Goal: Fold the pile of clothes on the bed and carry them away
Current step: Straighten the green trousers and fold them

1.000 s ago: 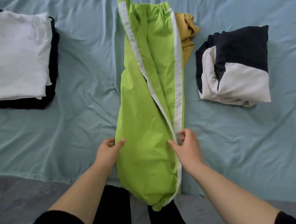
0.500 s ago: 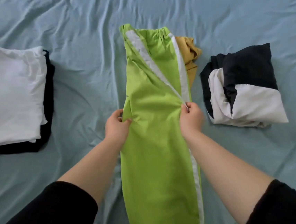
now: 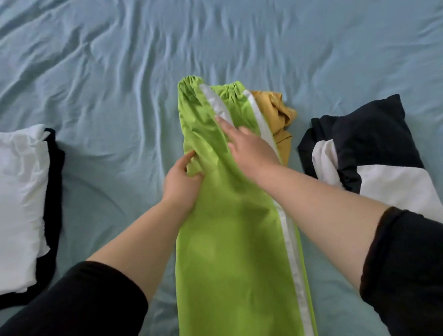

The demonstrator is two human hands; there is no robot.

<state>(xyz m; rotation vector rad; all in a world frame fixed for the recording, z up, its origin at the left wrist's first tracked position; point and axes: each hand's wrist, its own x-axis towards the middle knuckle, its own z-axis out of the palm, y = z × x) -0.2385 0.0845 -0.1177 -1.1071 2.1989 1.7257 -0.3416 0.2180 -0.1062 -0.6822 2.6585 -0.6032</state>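
Lime-green trousers (image 3: pixel 236 247) with white side stripes lie lengthwise down the middle of the bed, waistband at the far end. My left hand (image 3: pixel 182 183) pinches a fold of the green cloth at its left edge. My right hand (image 3: pixel 248 149) lies flat on the upper part of the trousers, fingers spread, holding nothing. A mustard garment (image 3: pixel 278 119) pokes out from under the trousers' right side. To the right sits a crumpled black-and-white garment (image 3: pixel 370 153). At the left is a folded stack, white cloth (image 3: pixel 4 199) on top of black.
The light blue bed sheet (image 3: pixel 202 34) is wrinkled and stretches far beyond the clothes. My black sleeves fill the lower corners of the view.
Both hands have slid up the trousers toward the waistband. My right hand has let go of the white-striped edge and now lies flat on the cloth.
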